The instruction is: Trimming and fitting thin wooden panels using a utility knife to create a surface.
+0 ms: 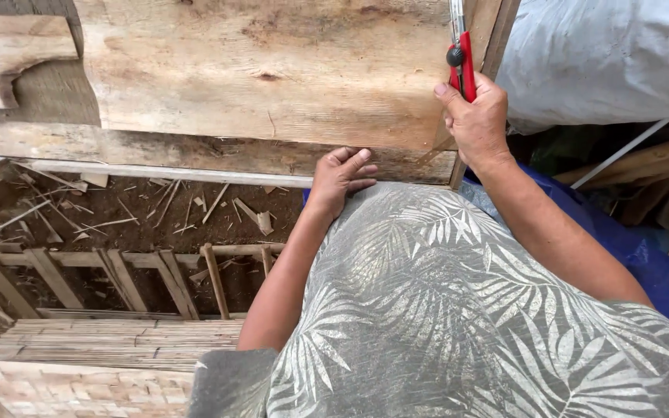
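Note:
My right hand (476,120) grips a red-handled utility knife (462,58) with its metal blade pointing up along the right edge of a broad weathered wooden plank (272,70). My left hand (340,179) rests with curled fingers against the lower edge of that plank, holding nothing. A grey leaf-patterned garment (443,310) covers my lap below both hands.
A white plastic sack (605,54) lies at the upper right over blue sheeting (644,255). Bamboo slats and a small wooden ladder-like frame (118,275) lie on the dirt at left. A woven bamboo panel (79,387) sits at the bottom left.

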